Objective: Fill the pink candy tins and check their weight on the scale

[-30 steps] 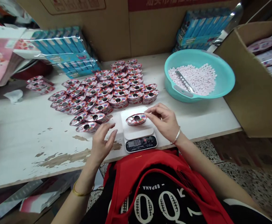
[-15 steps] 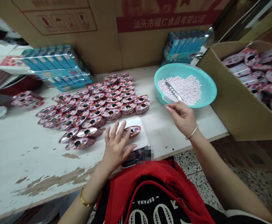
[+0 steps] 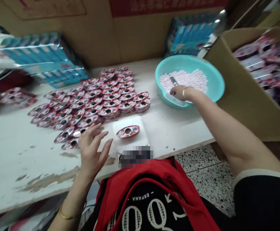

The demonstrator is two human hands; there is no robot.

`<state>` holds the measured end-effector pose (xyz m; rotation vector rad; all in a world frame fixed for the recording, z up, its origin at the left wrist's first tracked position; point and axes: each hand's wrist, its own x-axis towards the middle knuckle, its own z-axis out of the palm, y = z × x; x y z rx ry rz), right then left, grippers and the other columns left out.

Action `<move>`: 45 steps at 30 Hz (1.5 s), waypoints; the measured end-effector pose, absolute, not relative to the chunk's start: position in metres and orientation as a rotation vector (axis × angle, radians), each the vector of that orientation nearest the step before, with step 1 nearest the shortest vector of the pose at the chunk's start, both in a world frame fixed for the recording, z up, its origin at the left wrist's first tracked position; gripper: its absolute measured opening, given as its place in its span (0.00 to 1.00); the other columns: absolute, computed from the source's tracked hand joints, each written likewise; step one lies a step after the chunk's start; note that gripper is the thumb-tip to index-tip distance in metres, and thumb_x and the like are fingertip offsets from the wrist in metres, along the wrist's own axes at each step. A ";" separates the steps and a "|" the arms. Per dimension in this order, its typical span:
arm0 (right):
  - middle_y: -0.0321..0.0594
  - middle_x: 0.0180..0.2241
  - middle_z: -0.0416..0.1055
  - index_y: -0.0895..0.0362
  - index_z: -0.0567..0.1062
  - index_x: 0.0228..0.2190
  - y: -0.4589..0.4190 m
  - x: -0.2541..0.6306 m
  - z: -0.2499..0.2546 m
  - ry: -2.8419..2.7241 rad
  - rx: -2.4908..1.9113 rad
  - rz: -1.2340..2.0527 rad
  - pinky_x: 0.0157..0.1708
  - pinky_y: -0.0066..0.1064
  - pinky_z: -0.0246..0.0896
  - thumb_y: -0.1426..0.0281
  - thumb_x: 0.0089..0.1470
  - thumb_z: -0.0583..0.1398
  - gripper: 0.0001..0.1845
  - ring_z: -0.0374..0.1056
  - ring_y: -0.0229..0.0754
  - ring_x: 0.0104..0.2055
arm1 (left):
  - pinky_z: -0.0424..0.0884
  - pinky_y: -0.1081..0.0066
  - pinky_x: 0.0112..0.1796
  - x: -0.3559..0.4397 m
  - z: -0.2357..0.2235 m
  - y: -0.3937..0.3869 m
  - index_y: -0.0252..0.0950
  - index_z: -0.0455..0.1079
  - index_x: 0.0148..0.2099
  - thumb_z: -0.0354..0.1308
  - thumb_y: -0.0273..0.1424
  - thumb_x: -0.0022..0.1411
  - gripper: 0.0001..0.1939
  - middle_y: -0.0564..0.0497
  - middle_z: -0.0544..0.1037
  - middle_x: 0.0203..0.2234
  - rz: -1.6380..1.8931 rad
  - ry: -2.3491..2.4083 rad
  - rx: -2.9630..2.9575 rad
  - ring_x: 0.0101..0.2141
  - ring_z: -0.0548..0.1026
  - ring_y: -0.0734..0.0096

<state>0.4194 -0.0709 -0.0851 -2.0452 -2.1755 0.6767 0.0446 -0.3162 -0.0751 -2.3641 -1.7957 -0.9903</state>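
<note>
On a white kitchen scale (image 3: 143, 138) stands one small oval pink-and-red printed pack (image 3: 127, 131) with a round dark hole in its top. Left of the scale hovers my left hand (image 3: 91, 150), fingers apart and holding nothing, near the closest packs of a large group (image 3: 111, 96). My right hand (image 3: 179, 92) reaches over the near rim of a turquoise basin (image 3: 216, 83), its fingers closed among small pale pink candies (image 3: 192, 78). A metal strip-like utensil (image 3: 173, 81) emerges beside those fingers. Whether they grip it or candies is hidden.
Shrink-wrapped blue boxes stand at the back left (image 3: 46, 61) and back right (image 3: 190, 35), before a big cardboard carton (image 3: 140, 38). An open carton (image 3: 245, 96) of similar packs is at the right. Several packs (image 3: 17, 98) sit far left.
My left hand has let go of the pack on the scale and drawn left. My right hand has moved from the basin's near rim down into the candies. The view has shifted slightly.
</note>
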 end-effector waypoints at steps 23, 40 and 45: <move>0.37 0.26 0.71 0.58 0.77 0.27 -0.214 0.268 -0.018 -2.488 -1.068 0.934 0.31 0.30 0.58 0.79 0.52 0.60 0.08 0.64 0.36 0.28 | 0.71 0.62 0.47 0.021 -0.100 -0.352 0.38 0.71 0.46 0.56 0.30 0.64 0.08 0.45 0.76 0.42 -1.128 -2.015 -2.377 0.45 0.75 0.64; 0.36 0.28 0.72 0.58 0.77 0.34 -0.220 0.277 -0.025 -2.228 -1.134 1.154 0.31 0.29 0.57 0.72 0.55 0.62 0.04 0.63 0.35 0.30 | 0.71 0.63 0.47 0.020 -0.109 -0.353 0.38 0.71 0.45 0.55 0.32 0.65 0.08 0.46 0.77 0.40 -1.162 -2.035 -2.367 0.45 0.75 0.64; 0.36 0.25 0.70 0.58 0.78 0.30 -0.223 0.297 -0.023 -2.059 -1.215 1.248 0.29 0.29 0.57 0.64 0.54 0.64 0.09 0.61 0.34 0.27 | 0.71 0.63 0.47 0.019 -0.113 -0.354 0.38 0.71 0.45 0.55 0.32 0.65 0.08 0.46 0.77 0.40 -1.149 -2.068 -2.363 0.44 0.75 0.65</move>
